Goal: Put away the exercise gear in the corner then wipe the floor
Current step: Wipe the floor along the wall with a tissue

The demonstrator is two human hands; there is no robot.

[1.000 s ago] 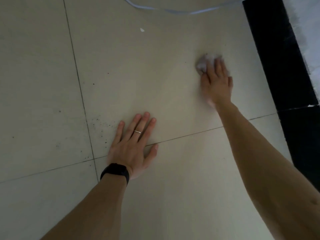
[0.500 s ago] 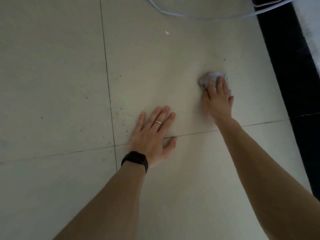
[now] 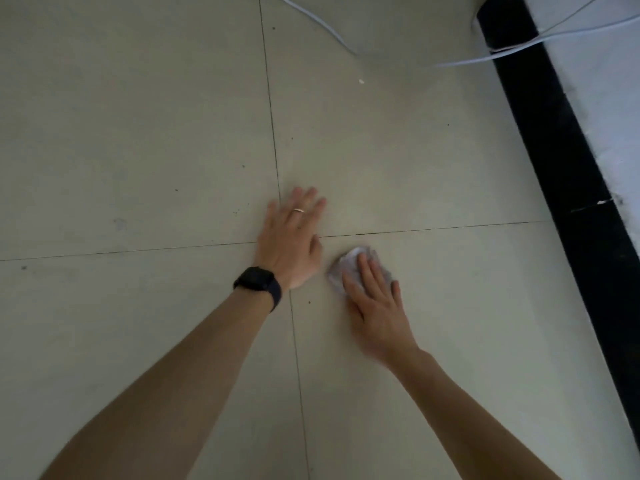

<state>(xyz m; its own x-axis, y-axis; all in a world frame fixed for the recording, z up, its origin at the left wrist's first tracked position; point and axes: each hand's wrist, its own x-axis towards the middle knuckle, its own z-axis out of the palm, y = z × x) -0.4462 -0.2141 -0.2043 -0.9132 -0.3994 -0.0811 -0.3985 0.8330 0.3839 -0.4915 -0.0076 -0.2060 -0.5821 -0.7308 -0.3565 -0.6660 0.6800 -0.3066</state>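
- A pale tiled floor (image 3: pixel 138 133) is seen from above, crossed by dark grout lines and edged on the right by a black skirting board (image 3: pixel 571 168). White cables (image 3: pixel 485 57) trail over the far tiles.
- The left hand (image 3: pixel 292 237) is laid flat, fingers straight and slightly spread, where the grout lines cross. Body weight is probably borne on it, so a slip could be caused by a damp tile.
- The right hand (image 3: pixel 374 303) is pressed with straight fingers on a crumpled wipe (image 3: pixel 341 268), on the near right tile just beside the left hand's heel. The wad is held down rather than gripped, so it could be lost from under the fingers on a quick stroke.
- Dark specks (image 3: pixel 243 166) are scattered on the far left tile, and a white crumb (image 3: pixel 361 81) lies near the cables. With so small a wad, these could be missed or merely smeared.
- The cables could be snagged or dragged if strokes are carried far forward.
- No exercise gear is in view, so it cannot be told whether it has been put away.
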